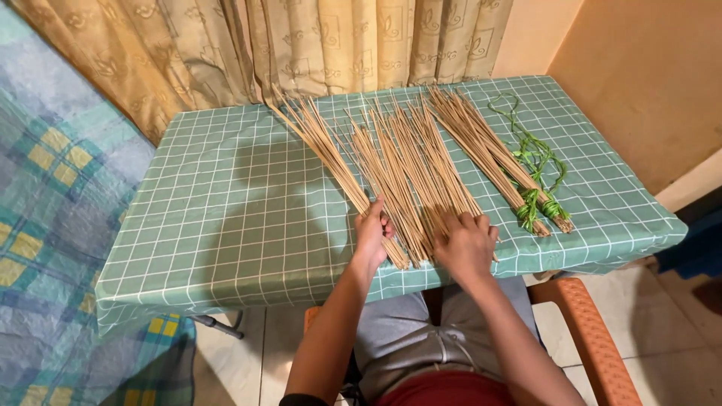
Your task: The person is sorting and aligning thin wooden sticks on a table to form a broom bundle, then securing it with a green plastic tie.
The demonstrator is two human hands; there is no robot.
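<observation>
Many thin tan sticks (398, 150) lie fanned out on a table with a green checked cloth (226, 210). My left hand (371, 234) rests on the near ends of the left part of the pile, fingers curled around a few sticks. My right hand (466, 244) lies palm down on the near ends of the middle sticks, fingers spread. To the right lie two bundles of sticks (496, 162) tied near their ends with green string (538, 203).
Loose green string (530, 146) trails across the cloth beside the bundles. A tan curtain (301, 45) hangs behind the table. An orange chair arm (594, 331) is at my right. A blue and yellow checked cloth (45, 225) lies at the left.
</observation>
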